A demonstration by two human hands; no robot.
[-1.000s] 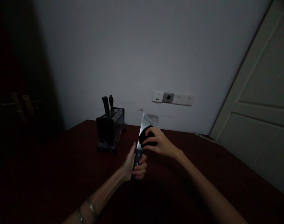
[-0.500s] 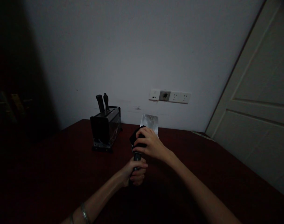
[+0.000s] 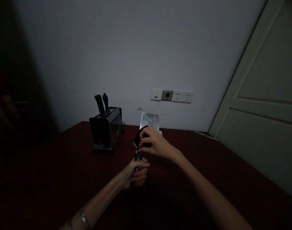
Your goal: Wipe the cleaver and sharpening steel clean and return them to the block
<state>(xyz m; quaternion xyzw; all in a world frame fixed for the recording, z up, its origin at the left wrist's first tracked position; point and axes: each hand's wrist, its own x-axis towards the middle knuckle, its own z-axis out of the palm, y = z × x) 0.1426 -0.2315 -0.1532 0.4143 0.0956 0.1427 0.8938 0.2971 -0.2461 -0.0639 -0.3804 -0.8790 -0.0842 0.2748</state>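
My left hand [image 3: 137,172] is wrapped round the dark handle of a cleaver [image 3: 149,120], whose broad silvery blade points away from me toward the wall. Over the lower part of the blade, my right hand [image 3: 155,142] grips a black cloth [image 3: 139,138] with bent fingers. The cloth lies against the metal close to the handle. Cloth and fingers hide that part of the blade, and dim light blurs the cloth's outline. Left of my hands stands a knife block [image 3: 105,131] with two black-handled tools [image 3: 99,103] upright in its top.
The dark red table [image 3: 184,172] reaches to a pale wall [image 3: 126,57] with a row of sockets [image 3: 177,95]. A light panelled door [image 3: 263,127] stands on the right. The left side is in deep shadow.
The right hand has tilted slightly on the cloth, and more of the blade's near edge shows beside it. Both hands still hold on. The whole view has shifted a little.
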